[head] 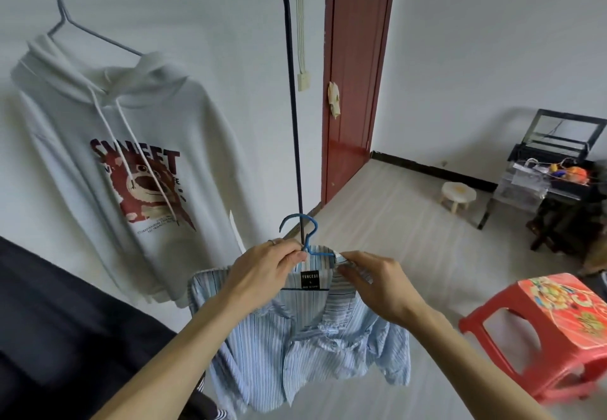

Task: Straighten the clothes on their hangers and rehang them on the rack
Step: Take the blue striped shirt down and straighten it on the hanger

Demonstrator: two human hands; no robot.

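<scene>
Centrally, a striped shirt (295, 354) hangs lengthwise downward on a blue hanger (308, 232), collar up, hook opening left. The left hand (266, 268) pinches the collar at the hanger's neck, and the right hand (371, 285) pinches its other side. The rack (295, 143) post stands just behind, with a white hoodie (98, 130) left and a red stool (512, 354) right.
</scene>
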